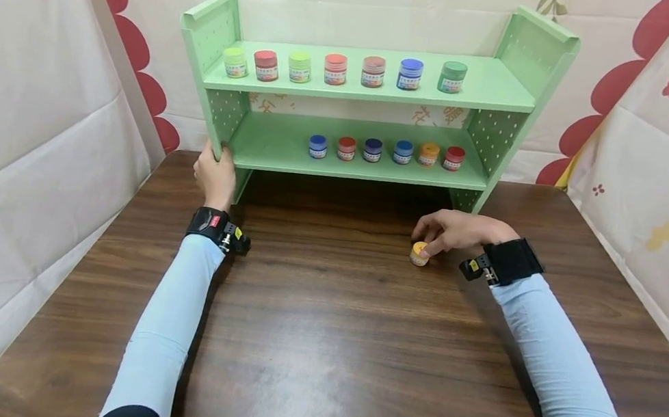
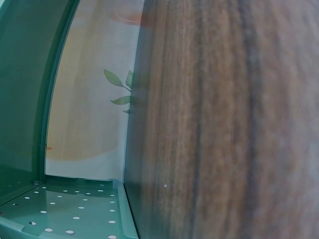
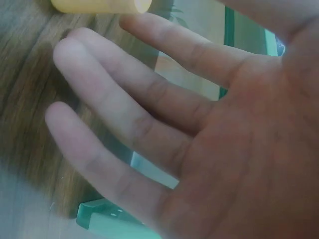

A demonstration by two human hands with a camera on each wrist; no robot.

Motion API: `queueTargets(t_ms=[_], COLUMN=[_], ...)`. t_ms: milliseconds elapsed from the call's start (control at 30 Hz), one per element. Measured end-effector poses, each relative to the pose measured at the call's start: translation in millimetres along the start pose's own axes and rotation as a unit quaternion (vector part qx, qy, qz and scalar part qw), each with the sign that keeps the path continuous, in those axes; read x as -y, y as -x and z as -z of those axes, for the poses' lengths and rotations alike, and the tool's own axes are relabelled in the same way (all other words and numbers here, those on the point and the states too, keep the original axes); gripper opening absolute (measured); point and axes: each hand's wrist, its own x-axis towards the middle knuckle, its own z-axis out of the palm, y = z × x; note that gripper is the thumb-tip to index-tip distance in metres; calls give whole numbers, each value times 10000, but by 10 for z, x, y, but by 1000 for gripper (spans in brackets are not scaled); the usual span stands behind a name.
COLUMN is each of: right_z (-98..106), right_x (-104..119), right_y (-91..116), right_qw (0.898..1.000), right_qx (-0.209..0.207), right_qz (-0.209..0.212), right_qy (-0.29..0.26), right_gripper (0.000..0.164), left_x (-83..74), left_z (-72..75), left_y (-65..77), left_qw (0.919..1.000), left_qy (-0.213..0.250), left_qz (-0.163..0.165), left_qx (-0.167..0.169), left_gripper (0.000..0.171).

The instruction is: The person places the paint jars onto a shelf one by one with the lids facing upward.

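Note:
A light-green two-tier shelf [image 1: 273,150] with perforated side panels stands at the back of the table. My left hand [image 1: 215,178] grips the lower part of its left side panel. Perforated green shelf panel [image 2: 65,214] shows in the left wrist view, while the left fingers do not. On the table in front of the shelf's right end, my right hand [image 1: 462,230] pinches a small yellow-lidded jar [image 1: 419,255] with thumb and forefinger. In the right wrist view the other fingers [image 3: 99,94] extend apart from the yellow jar [image 3: 99,6], which is cut off by the top edge.
Several larger jars, among them a green-lidded jar [image 1: 452,77], line the upper tier. The lower tier holds a row of smaller ones, including an orange-lidded jar [image 1: 429,154]. Printed white cloth [image 1: 33,133] borders the brown wooden table [image 1: 310,316] at the back and sides.

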Motion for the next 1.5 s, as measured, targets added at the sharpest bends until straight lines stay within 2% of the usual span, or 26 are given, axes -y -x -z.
queueTargets(t_ms=[233, 533, 733, 833, 1033, 1333, 1500], right_z=[-24, -23, -22, -17, 5, 11, 13], right_x=[2, -7, -16, -24, -26, -44, -53], right_y=[-30, -27, -32, -30, -18, -28, -31], right_qw=[9992, 9987, 9970, 9963, 9972, 9972, 9975], right_qx=[-182, -307, -418, -498, -475, -566, -573], right_qz=[195, 197, 237, 253, 196, 89, 104], right_qy=[282, 362, 608, 660, 545, 473, 404], right_gripper=[22, 29, 20, 23, 34, 34, 29], left_x=[15, 43, 51, 46, 32, 25, 32], left_z=[-6, -1, -15, -18, -29, -27, -26], left_y=[4, 13, -5, -13, -23, -17, -21], left_qw=[10000, 10000, 10000, 10000, 10000, 10000, 10000], left_qy=[-21, -28, -47, -45, -66, -49, -42], left_qz=[37, 77, 55, 35, 35, 42, 40], left_qx=[11, -28, -4, 8, -10, -32, -6], left_gripper=[26, 24, 25, 25, 25, 24, 25])
